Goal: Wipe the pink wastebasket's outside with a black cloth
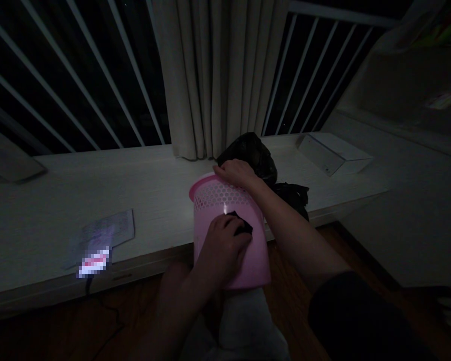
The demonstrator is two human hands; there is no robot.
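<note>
A pink plastic wastebasket (pixel 210 220), with honeycomb mesh below its rim, is tilted in front of me against the edge of the white ledge. My right hand (pixel 237 173) reaches over to its far rim and grips it, the fingers partly hidden behind. My left hand (pixel 227 238) holds a small black cloth (pixel 242 224) against the basket's outer wall, fingers curled over it. The room is dim, so the cloth's material is hard to make out. The basket's inside is hidden from me.
Black plastic bags (pixel 250 153) lie on the ledge (pixel 154 185) behind the basket. A white box (pixel 334 153) stands at the right. Papers (pixel 108 228) and a glowing, pixelated device (pixel 93 261) with a cable are at the left. A curtain (pixel 218 75) hangs before barred windows.
</note>
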